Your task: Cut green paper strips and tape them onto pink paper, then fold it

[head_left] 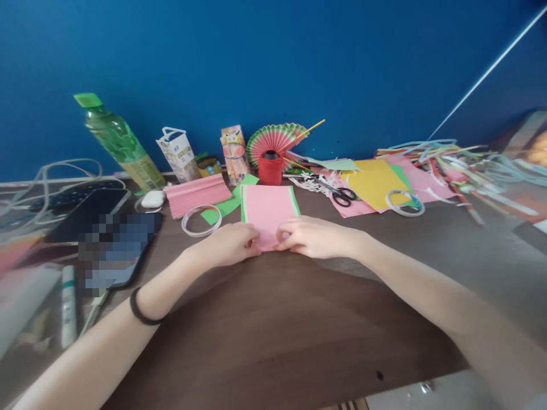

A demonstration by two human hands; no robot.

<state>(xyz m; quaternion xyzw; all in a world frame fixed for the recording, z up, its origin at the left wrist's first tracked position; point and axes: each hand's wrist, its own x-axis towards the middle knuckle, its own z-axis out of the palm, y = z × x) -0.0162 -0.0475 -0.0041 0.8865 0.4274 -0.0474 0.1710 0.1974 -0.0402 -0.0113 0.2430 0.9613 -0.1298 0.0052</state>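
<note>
A pink paper sheet [270, 208] with green and white strips along its sides lies on the dark table in front of me. My left hand [236, 244] has its curled fingers closed on the sheet's near left corner. At the near right corner, my right hand [305, 236] pinches the same edge between thumb and fingers. A roll of clear tape [200, 234] rests just beyond my left wrist. Behind the sheet stand a red pot-like object [270, 169] and a pleated pink and green paper fan [267, 139].
Scissors [343, 196], paper scraps, a yellow sheet [374, 182] and another tape roll [405, 203] lie back right. To the left are a pleated pink paper [198, 196], a green bottle [122, 142], a phone [141, 245] and a marker [68, 307]. A blue wall [273, 68] bounds the table.
</note>
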